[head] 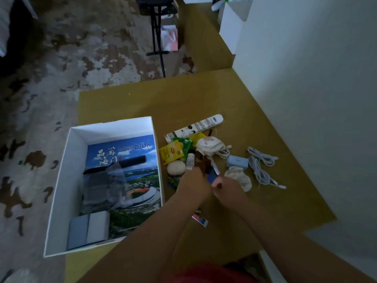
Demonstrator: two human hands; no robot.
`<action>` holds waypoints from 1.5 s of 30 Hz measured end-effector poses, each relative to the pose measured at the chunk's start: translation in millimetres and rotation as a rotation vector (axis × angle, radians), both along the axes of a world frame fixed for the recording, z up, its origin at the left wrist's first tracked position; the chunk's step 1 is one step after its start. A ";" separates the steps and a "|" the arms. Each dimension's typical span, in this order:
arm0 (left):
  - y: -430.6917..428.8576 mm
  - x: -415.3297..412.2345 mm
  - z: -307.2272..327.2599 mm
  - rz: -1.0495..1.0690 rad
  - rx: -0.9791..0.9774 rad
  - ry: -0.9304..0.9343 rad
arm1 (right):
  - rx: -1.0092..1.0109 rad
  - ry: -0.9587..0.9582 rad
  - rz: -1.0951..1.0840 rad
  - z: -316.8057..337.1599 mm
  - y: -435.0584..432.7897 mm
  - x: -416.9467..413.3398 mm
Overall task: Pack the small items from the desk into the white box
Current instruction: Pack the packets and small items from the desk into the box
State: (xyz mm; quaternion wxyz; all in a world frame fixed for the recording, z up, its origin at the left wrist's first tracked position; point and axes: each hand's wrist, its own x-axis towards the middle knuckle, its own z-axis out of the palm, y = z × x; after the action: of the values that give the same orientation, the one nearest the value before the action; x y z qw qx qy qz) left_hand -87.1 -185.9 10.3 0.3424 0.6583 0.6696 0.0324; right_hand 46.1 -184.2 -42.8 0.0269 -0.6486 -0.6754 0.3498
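Desk (204, 99) clutter blurs where both hands (194, 183) meet (grip unclear).

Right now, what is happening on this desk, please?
A person is sorting a pile of small items on the desk. The left hand and right hand are both in the pile, close together around a small blue thing, too blurred to name. The white box stands open to their left and already holds a printed booklet and two small boxes. A white cable, a yellow packet and a white tube are not yet packed.
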 end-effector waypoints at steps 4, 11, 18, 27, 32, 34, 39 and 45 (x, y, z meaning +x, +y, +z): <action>-12.1 3.5 -28.4 0.021 -0.199 0.206 | 0.122 -0.074 -0.140 -1.0 -2.4 21.0; -27.4 7.1 -45.0 0.315 -0.189 0.101 | 0.199 -0.075 -0.289 -8.0 -0.6 51.1; -27.7 8.2 -46.3 0.418 -0.162 0.060 | 0.118 -0.116 -0.090 -19.2 -3.4 54.3; -40.3 18.0 -24.8 0.583 -0.119 -0.031 | 0.152 -0.240 0.066 -18.0 10.0 48.0; -42.3 18.1 -16.7 0.630 -0.020 -0.093 | 0.150 -0.354 0.126 -7.8 13.8 42.8; -44.0 17.5 -11.7 0.648 0.051 -0.126 | 0.219 -0.395 0.145 0.2 13.2 33.7; -47.9 9.0 9.5 0.710 0.157 -0.232 | 0.367 -0.070 0.293 13.9 23.6 -15.3; -47.2 -16.8 42.8 0.779 0.142 -0.356 | 0.215 0.095 0.439 5.3 42.1 -64.8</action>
State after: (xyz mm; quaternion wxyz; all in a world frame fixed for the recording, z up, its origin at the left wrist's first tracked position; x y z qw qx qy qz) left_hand -103.9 -233.1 53.1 0.3684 0.3626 0.7947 0.3182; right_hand -18.7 -142.1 -37.5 0.0506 -0.4626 -0.8315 0.3034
